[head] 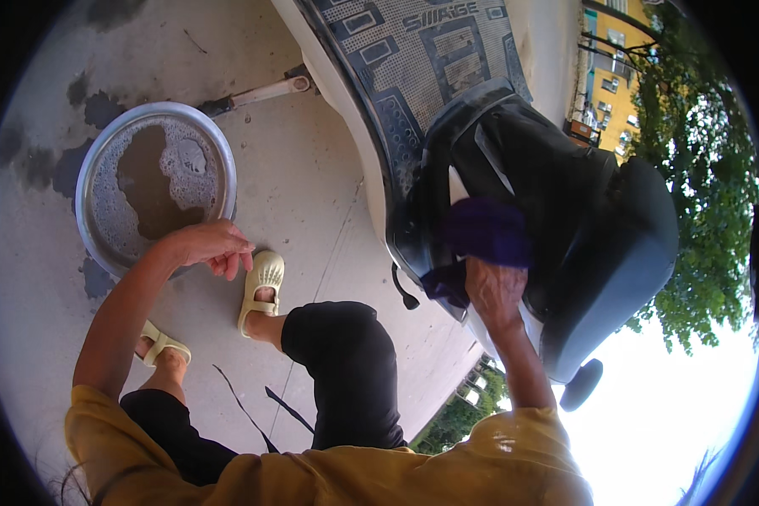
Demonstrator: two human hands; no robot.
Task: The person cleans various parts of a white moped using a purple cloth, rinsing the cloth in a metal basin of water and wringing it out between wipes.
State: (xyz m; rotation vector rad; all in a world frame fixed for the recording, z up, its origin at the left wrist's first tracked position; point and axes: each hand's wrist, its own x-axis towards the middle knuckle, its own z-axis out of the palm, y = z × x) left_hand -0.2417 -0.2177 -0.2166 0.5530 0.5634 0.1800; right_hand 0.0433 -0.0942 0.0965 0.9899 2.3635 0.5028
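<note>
My right hand (496, 284) grips a dark purple cloth (487, 234) and presses it on the black and white bodywork below the seat of a scooter (512, 145). Part of the cloth hangs beside the wrist. Over the near rim of a round metal basin (228, 152) is my left hand (218, 250), its fingers loosely curled and holding nothing that I can see. Murky water with soap foam (186, 158) fills the basin, which stands on the concrete ground.
The scooter's kickstand (272, 92) reaches down beside the basin. Its patterned footboard (417, 57) lies beyond the seat. My feet in pale yellow shoes (265, 272) stand near the basin. Wet patches (73, 164) mark the ground. Trees (696, 158) and a yellow building (613, 82) are at the right.
</note>
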